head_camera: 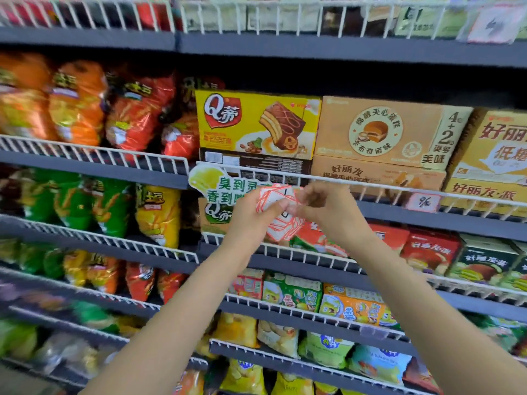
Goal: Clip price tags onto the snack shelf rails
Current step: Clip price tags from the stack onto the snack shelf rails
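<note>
**Tags in hand, rail just above**

Nearest the camera, two bare forearms rose from the bottom of the frame and met a little past centre. The left hand (251, 212) gripped a fanned stack of price tags (275, 201), white cards with red-orange borders, some spilling down toward 5 o'clock below the hands. The right hand (322, 203) closed in from 3 o'clock, its fingertips pinching at the stack's edge where the two hands touched; it appeared to be peeling off a single tag, though blur hid whether one had come free.

Just beyond the hands, toward 12 o'clock, ran the white wire rail (370, 185) of the cake-box shelf, its long axis lying left to right and dipping slightly toward 3 o'clock. This was probably the next move's target: the tag would need to travel up and away from the hands to meet that wire. The right hand sat nearer the bare stretch of rail. One price tag (422, 202) already hung there at 3 o'clock, well apart from the hands.

At 10 o'clock from the hands, a green-and-yellow promotional sign (216, 183) stood on the same rail, touching the stack's upper edge in this view. Behind the rail sat a yellow Q-brand cake box (256, 124) and a tan cake box (379, 129). Farther off at 9 o'clock, bags of chips (79, 104) filled the neighbouring shelves.
</note>
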`<action>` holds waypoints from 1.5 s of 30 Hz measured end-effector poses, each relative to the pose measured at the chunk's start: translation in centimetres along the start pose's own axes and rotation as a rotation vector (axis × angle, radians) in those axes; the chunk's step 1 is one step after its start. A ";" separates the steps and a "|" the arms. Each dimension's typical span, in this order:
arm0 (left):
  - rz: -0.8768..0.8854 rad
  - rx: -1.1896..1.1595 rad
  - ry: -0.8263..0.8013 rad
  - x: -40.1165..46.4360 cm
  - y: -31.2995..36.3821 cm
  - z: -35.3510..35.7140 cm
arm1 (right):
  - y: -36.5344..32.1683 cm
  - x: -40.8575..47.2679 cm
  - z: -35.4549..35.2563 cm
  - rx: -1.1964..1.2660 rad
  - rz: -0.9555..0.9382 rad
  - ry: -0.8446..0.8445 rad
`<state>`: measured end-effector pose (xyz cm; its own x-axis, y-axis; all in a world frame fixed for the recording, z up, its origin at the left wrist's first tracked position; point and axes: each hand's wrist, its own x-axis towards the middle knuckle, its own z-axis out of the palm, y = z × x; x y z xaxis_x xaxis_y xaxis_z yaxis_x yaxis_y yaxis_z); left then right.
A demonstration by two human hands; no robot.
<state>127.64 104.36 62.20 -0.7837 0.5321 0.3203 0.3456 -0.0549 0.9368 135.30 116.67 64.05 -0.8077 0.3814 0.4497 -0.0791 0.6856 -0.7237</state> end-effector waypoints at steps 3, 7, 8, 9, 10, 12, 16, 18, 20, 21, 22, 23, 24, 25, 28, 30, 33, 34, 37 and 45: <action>-0.003 0.020 -0.019 0.0 -1.5 -6.4 | -3.1 1.1 5.8 -0.002 -0.007 0.023; -0.020 0.040 -0.138 0.1 -3.5 -15.6 | -6.8 2.2 13.5 0.031 0.029 0.068; -0.009 0.048 -0.145 0.2 -4.0 -18.1 | -7.8 2.6 15.7 0.050 0.035 0.064; 0.010 0.059 -0.143 0.2 -4.3 -19.8 | -8.7 2.8 17.2 0.068 0.041 0.061; 0.023 0.066 -0.132 0.2 -4.5 -21.4 | -9.5 2.9 18.5 0.077 0.043 0.054; 0.024 0.066 -0.108 0.3 -5.2 -25.4 | -11.5 3.5 21.9 0.107 0.054 0.029; 0.010 0.063 -0.049 0.8 -6.6 -32.2 | -14.4 5.4 28.0 0.165 0.070 0.005; 0.007 0.061 -0.011 1.4 -7.4 -35.2 | -15.6 6.8 31.0 0.169 0.053 -0.022; 0.013 0.068 0.035 2.1 -8.1 -37.9 | -16.7 8.3 33.7 0.211 0.042 -0.045; 0.011 0.074 0.054 2.6 -8.5 -39.2 | -17.1 9.0 35.0 0.221 0.044 -0.059; 0.008 0.080 0.066 3.0 -9.0 -40.4 | -17.6 9.8 36.3 0.222 0.045 -0.075; 0.003 0.089 0.072 3.6 -9.5 -41.6 | -17.8 10.6 37.5 0.217 0.052 -0.087; -0.002 0.097 0.074 4.2 -9.9 -42.8 | -17.9 11.5 38.7 0.220 0.058 -0.091; -0.006 0.098 0.073 4.8 -10.4 -44.0 | -17.9 12.5 39.8 0.230 0.066 -0.089; -0.018 0.067 0.085 7.2 -11.8 -47.4 | -18.4 15.5 43.0 0.228 0.072 -0.094; -0.033 0.080 0.108 8.8 -12.5 -49.8 | -19.2 17.4 45.0 0.243 0.085 -0.108; -0.028 0.065 0.146 10.8 -13.7 -53.5 | -20.6 19.8 48.3 0.272 0.080 -0.123; -0.025 0.059 0.152 11.5 -14.2 -54.7 | -21.1 20.6 49.3 0.266 0.074 -0.123; -0.016 0.068 0.166 13.5 -15.4 -58.9 | -22.8 22.7 53.1 0.227 0.071 -0.103; -0.041 0.073 0.157 18.6 -19.5 -70.8 | -26.7 26.7 63.4 -0.092 0.017 0.190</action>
<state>69.79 55.50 59.86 -0.8671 0.3935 0.3055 0.3438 0.0288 0.9386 78.85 69.24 62.18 -0.6832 0.4975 0.5345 -0.0052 0.7286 -0.6849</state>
